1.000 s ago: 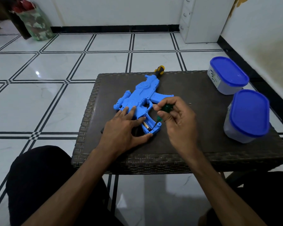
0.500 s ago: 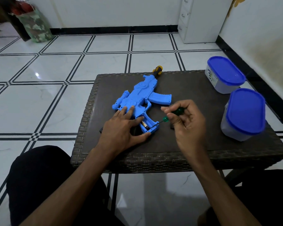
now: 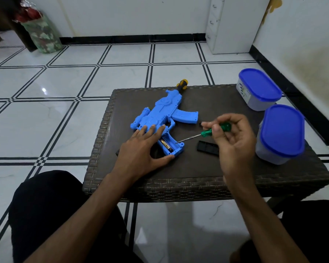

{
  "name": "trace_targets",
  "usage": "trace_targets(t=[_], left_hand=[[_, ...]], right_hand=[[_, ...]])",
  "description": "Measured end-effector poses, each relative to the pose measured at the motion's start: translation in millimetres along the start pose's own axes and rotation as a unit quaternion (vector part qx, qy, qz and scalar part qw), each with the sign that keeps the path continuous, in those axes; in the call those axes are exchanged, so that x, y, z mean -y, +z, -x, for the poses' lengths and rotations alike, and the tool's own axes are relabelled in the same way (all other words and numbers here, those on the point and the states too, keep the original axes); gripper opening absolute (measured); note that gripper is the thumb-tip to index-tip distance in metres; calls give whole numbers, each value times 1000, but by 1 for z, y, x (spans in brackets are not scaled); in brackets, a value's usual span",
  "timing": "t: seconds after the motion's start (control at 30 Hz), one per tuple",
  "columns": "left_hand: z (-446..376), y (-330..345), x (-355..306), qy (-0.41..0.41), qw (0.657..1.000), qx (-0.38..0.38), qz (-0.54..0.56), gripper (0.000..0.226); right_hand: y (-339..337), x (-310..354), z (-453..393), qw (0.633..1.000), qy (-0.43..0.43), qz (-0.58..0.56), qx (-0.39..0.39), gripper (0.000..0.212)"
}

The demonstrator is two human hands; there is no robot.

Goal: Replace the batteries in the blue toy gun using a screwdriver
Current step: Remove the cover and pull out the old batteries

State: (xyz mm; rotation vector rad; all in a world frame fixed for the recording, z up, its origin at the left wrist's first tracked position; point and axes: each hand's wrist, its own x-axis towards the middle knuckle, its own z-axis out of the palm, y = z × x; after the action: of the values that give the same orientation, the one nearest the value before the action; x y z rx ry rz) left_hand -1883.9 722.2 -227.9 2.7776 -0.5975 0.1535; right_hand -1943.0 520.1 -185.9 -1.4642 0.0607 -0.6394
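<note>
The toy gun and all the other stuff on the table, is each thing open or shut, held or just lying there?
Toy gun: lying flat, battery compartment open.
Battery: one in the compartment.
Black cover: off, lying on the table.
Green screwdriver: held, tip at the compartment edge.
Left hand: flat, pressing on the gun.
Right hand: closed around the screwdriver.
Far tub: lid on.
Near tub: lid on.

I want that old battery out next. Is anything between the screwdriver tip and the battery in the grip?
Nothing visible. The compartment is open, its black cover lying on the table. The screwdriver, in the right hand, reaches its near edge; the battery lies exposed. The left hand steadies the gun.
</note>
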Motion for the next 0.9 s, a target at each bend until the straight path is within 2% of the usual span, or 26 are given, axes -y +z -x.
trace_targets(t=[0.07,0.13,0.2,0.27,0.33,0.4,0.6,0.73,0.83,0.9], left_hand=[[-1,-2,0,-4,1000,6,4,98],[-2,-3,3,-8,1000,16,12,105],[-4,-4,8,-9,999,28,27,114],[-5,-6,13,-3,999,30,39,118],[-5,-7,16,0,998,31,48,115],[-5,-9,16,1,998,33,49,106],[-8,-9,15,13,998,54,40,88],[-7,-5,17,13,998,44,36,84],[-6,-3,17,4,999,32,43,82],[-6,-3,15,5,999,27,40,79]], right_hand=[[2,8,-14,996,-4,62,57,10],[5,9,-25,977,-4,166,135,17],[11,3,-33,930,-12,299,212,18],[17,-6,-39,868,-27,399,292,5],[22,-16,-43,812,-48,456,362,14],[28,-25,-49,787,-40,463,407,25],[41,-34,-64,780,0,425,458,30],[38,-42,-65,774,-43,412,479,28],[32,-48,-61,789,-62,402,460,26],[33,-50,-56,816,-72,380,431,20]])
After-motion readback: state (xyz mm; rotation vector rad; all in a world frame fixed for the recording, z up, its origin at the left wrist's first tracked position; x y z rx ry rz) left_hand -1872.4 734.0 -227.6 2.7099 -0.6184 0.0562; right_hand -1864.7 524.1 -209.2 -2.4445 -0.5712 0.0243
